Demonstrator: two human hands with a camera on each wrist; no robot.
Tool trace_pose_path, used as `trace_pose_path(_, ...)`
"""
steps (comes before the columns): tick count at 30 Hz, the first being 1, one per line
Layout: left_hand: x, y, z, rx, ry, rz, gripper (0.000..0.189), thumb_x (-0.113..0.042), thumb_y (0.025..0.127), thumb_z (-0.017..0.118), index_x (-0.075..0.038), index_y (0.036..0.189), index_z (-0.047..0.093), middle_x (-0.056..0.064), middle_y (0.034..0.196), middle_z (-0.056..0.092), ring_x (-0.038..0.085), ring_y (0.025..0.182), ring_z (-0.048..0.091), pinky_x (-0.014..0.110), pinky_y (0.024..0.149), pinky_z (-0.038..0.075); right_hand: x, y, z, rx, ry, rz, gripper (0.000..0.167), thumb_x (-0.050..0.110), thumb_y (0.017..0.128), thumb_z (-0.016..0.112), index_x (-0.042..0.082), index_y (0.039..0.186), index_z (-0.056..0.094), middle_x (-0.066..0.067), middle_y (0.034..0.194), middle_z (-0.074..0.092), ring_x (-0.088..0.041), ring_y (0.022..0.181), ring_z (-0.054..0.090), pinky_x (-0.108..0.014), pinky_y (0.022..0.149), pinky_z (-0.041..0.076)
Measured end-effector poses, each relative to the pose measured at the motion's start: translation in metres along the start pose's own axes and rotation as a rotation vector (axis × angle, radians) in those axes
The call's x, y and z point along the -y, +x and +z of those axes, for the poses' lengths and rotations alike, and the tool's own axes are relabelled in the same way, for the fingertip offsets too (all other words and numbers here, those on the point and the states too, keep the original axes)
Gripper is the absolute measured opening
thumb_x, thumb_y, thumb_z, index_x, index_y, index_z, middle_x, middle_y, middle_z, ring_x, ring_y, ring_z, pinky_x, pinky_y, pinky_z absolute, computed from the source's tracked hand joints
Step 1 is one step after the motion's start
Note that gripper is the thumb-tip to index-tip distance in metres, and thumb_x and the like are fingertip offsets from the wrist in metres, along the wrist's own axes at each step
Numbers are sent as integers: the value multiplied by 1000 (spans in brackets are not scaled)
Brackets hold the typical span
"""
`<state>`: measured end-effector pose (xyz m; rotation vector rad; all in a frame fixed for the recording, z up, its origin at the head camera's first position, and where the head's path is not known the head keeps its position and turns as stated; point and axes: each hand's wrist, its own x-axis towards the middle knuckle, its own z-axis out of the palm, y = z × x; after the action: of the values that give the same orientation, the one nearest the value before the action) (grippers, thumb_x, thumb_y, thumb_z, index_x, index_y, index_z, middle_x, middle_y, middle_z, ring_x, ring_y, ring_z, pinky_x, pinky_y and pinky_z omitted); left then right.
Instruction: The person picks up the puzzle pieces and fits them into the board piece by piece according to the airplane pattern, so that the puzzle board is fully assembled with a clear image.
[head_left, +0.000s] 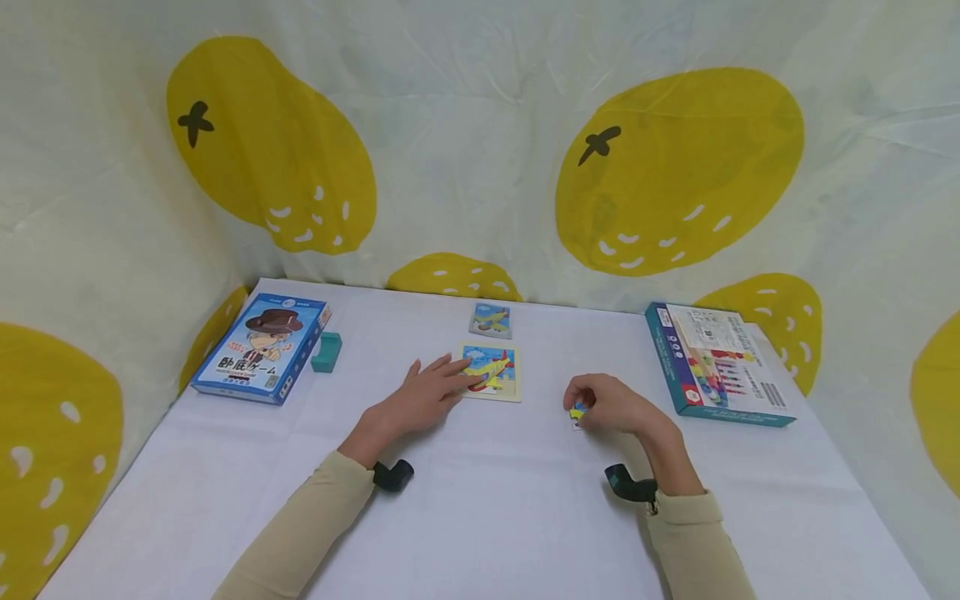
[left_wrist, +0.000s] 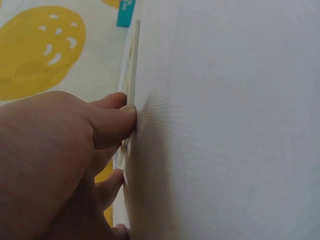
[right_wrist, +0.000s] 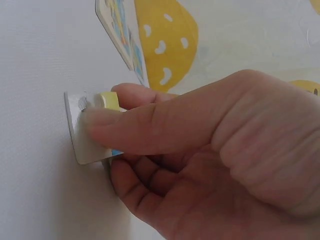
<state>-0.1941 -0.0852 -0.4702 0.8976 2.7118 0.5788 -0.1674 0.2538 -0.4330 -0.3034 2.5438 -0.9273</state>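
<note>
A small square jigsaw puzzle (head_left: 515,393) with a yellow airplane picture and a cream border lies mid-table. My left hand (head_left: 429,396) rests at its left side, fingers stretched over the picture. The left wrist view has the puzzle edge-on (left_wrist: 134,65), with the thumb against its edge and fingers on its face. To the right of the puzzle, my right hand (head_left: 611,404) pinches a jigsaw piece (right_wrist: 80,142) between thumb and fingers. This piece is pale with yellow and blue patches, held tilted close over the cloth; the fingers hide part of it.
Behind the puzzle lies a small card (head_left: 491,322) with a similar airplane picture. A blue game box (head_left: 258,350) stands at the left, a teal block (head_left: 326,352) beside it. At the right is a teal-edged box (head_left: 720,367). A lemon-patterned curtain (head_left: 465,167) hangs behind the table.
</note>
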Motion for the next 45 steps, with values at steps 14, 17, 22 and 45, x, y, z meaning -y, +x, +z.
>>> trace_pose_path(14,1,-1,0,-6,-9,6,45,-28,105,48,-36,149,44,-2,165,29,30,155,17,70,118,9,1,14,10,-254,64,-28,12,1,90,64,10,97,69,-8,91,63,-22,90,54,-29,77,47)
trace_pose_path(17,0,-1,0,-11,-5,9,45,-28,105,48,-36,149,45,-1,164,30,30,155,17,70,118,9,4,18,14,-331,61,13,10,3,90,68,11,96,69,-8,91,64,-23,89,55,-30,77,48)
trace_pose_path(22,-1,-1,-1,-18,0,3,44,-28,105,48,-34,149,46,-1,164,31,30,155,18,70,118,10,6,25,22,-335,41,27,10,5,87,73,11,95,70,-6,88,65,-22,86,56,-30,77,49)
trace_pose_path(45,-5,-1,-4,-4,31,-7,46,-28,105,50,-35,150,44,0,163,34,31,154,21,71,117,12,44,52,51,-390,122,-39,13,4,90,67,8,102,71,-7,93,68,-20,86,59,-30,77,49)
